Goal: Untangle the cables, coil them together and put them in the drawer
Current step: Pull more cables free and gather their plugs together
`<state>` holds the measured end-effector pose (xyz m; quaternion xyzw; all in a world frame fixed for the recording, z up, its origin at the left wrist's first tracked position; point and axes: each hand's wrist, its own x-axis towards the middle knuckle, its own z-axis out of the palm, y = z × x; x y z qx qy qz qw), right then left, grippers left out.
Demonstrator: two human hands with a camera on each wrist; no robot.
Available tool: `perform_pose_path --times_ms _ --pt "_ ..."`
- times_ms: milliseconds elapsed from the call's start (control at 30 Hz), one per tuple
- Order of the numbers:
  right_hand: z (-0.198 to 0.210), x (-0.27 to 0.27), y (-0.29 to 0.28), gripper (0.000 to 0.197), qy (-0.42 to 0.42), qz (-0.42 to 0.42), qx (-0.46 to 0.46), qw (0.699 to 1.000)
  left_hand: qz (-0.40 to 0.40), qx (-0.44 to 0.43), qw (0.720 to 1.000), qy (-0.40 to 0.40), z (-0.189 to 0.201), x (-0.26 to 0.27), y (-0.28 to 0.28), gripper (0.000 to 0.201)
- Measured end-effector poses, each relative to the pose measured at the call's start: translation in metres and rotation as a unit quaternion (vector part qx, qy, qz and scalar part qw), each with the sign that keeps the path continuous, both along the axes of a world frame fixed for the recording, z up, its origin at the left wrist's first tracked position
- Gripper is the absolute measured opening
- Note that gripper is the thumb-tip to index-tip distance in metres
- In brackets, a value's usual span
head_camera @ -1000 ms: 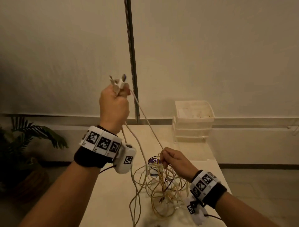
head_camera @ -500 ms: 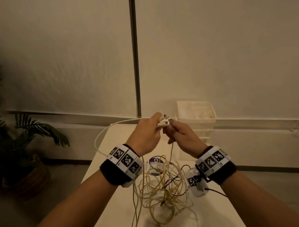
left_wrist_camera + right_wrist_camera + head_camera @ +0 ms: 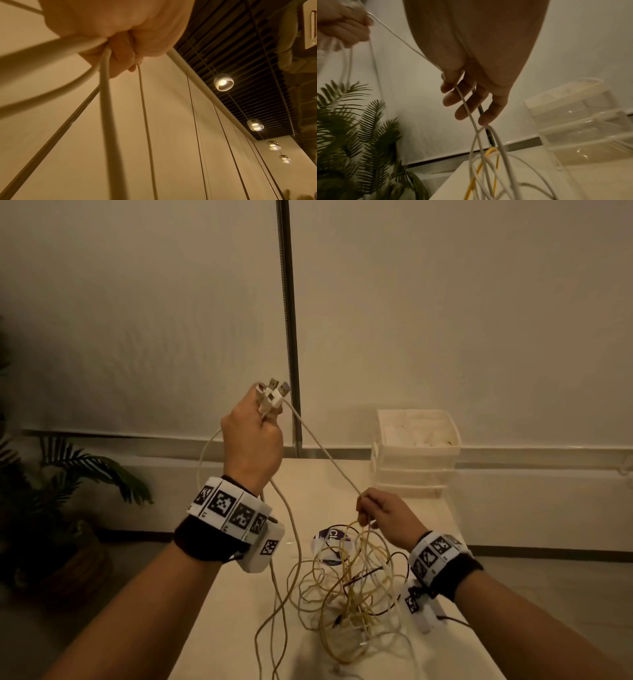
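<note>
My left hand (image 3: 255,436) is raised above the table and grips a bundle of white cable ends, their USB plugs (image 3: 274,392) sticking up out of the fist. One white cable (image 3: 322,453) runs taut from there down to my right hand (image 3: 373,508), which pinches it between thumb and forefinger just above a tangle of white, yellow and dark cables (image 3: 349,587) on the table. The right wrist view shows the cable (image 3: 465,105) sliding past my fingers (image 3: 453,100). The left wrist view shows cables (image 3: 106,83) dropping from my fist (image 3: 120,44).
A clear plastic drawer unit (image 3: 416,453) stands at the back right of the white table (image 3: 239,611). A round purple-and-white item (image 3: 330,537) lies behind the tangle. A potted palm (image 3: 68,474) stands on the floor at left. A metal pole (image 3: 289,320) runs up the wall.
My hands were together at chest height half a second ago. The left hand has risen with the plugs, and the right has dropped to the tangle, drawing one cable taut.
</note>
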<state>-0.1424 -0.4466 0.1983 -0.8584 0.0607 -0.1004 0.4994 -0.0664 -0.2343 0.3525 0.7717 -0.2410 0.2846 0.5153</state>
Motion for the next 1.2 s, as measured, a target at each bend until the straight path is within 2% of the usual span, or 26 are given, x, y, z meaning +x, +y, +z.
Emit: perform_pose_path --times_ms 67,133,267,367,433,500,567,667,767,900,967,1000,1100,1200 --pt "0.01 0.008 -0.008 0.025 0.003 -0.045 0.017 0.999 -0.036 0.027 0.999 -0.017 -0.005 -0.009 0.0 0.019" --pt "0.029 0.012 -0.012 0.023 -0.022 -0.075 0.068 0.995 -0.066 0.08 0.995 0.003 -0.011 -0.016 0.0 0.023" --pt "0.072 0.009 -0.013 0.023 -0.114 -0.083 0.137 0.98 -0.069 0.149 0.98 0.112 -0.021 -0.015 0.002 0.068" --pt "0.083 0.013 -0.01 0.019 -0.127 -0.076 0.083 0.985 -0.081 0.157 0.98 0.09 -0.02 -0.016 -0.001 0.081" --pt "0.079 0.015 -0.009 0.016 -0.112 -0.08 0.05 0.989 -0.093 0.143 0.983 0.071 -0.016 -0.016 -0.006 0.078" --pt "0.076 0.014 -0.007 0.013 -0.117 -0.083 0.072 0.987 -0.115 0.135 0.982 0.065 -0.014 -0.016 -0.013 0.072" --pt "0.077 0.011 -0.004 0.011 -0.117 -0.07 0.079 0.987 -0.134 0.17 0.974 0.068 -0.016 -0.013 -0.02 0.064" --pt "0.09 0.006 0.003 0.011 -0.162 -0.062 0.106 0.979 -0.146 0.25 0.954 0.082 -0.024 -0.012 -0.028 0.052" --pt "0.109 0.002 0.009 0.01 -0.182 -0.012 0.111 0.977 -0.144 0.272 0.948 0.084 -0.032 -0.012 -0.032 0.031" --pt "0.115 0.001 0.012 0.013 -0.188 -0.018 0.095 0.977 -0.133 0.245 0.956 0.093 -0.035 -0.01 -0.033 0.021" --pt "0.115 0.0 0.014 0.006 -0.174 -0.009 0.106 0.979 -0.139 0.204 0.966 0.081 -0.035 -0.009 -0.031 0.013" --pt "0.117 -0.002 0.017 0.002 -0.164 -0.004 0.116 0.98 -0.149 0.176 0.97 0.073 -0.035 -0.009 -0.03 0.011" --pt "0.122 -0.015 0.03 0.01 -0.134 -0.003 0.144 0.981 -0.197 0.098 0.973 0.063 -0.033 -0.017 -0.025 0.016" --pt "0.129 -0.044 0.051 0.015 -0.112 0.064 0.149 0.98 -0.246 0.078 0.965 0.056 -0.03 -0.025 -0.016 0.018"
